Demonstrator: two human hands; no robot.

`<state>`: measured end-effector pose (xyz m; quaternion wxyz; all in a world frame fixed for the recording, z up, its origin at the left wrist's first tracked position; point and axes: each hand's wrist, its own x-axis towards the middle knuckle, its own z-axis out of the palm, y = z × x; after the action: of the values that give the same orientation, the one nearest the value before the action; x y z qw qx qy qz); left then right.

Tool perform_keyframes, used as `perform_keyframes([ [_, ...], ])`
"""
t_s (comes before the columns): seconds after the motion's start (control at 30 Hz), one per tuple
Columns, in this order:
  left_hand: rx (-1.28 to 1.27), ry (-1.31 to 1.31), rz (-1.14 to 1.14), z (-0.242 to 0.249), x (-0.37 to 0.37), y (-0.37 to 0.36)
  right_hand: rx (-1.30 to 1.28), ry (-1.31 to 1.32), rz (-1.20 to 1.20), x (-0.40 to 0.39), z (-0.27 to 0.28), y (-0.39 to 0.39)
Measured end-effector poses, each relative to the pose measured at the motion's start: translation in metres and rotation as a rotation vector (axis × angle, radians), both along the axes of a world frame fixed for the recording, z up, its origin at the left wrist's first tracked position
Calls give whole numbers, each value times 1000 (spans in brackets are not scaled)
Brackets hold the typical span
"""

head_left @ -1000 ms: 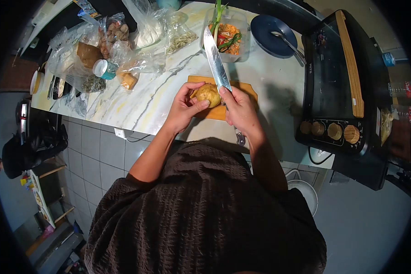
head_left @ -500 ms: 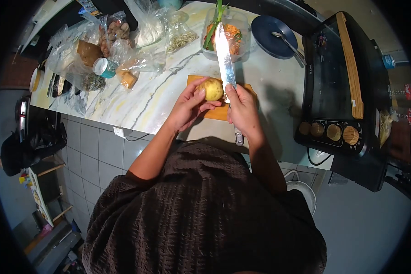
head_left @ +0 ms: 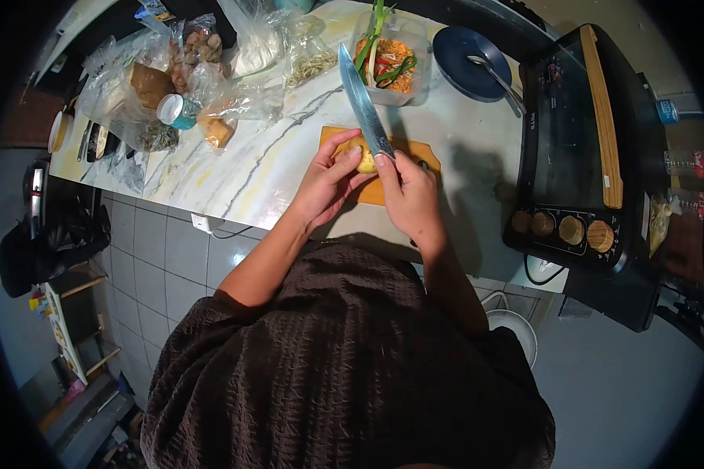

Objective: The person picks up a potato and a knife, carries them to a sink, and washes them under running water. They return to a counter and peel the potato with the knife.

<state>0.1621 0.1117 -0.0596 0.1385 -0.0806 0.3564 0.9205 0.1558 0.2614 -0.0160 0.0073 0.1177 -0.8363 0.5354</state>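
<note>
My left hand [head_left: 326,178] is wrapped round a yellow potato [head_left: 365,159], held above a wooden cutting board [head_left: 425,156]. In my right hand [head_left: 409,191] is a large kitchen knife [head_left: 363,98], its blade tilted up and to the left. The lower part of the blade lies against the potato's right side, with my right thumb close to it. Fingers of both hands partly hide the potato, and the knife handle is hidden by my right hand.
Behind the board stands a plastic container [head_left: 409,95] of shredded orange vegetables and green stalks. A dark blue plate [head_left: 465,66] with a spoon [head_left: 497,80] lies beside it. A black toaster oven [head_left: 567,133] stands right; bagged foods [head_left: 199,59] and a small jar [head_left: 177,112] lie left.
The knife has turned from nearly upright to leaning left, and its blade has come against the potato. My right hand has rotated with it, now covering the handle.
</note>
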Motion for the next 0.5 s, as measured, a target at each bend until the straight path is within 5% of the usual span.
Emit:
perform_keyframes([
  [0.1, -38, 6, 29, -3, 2, 1, -4, -199, -58, -3, -2, -2],
  [0.5, -6, 38, 104, -3, 3, 5, -116, -181, -142, -6, -12, -9],
])
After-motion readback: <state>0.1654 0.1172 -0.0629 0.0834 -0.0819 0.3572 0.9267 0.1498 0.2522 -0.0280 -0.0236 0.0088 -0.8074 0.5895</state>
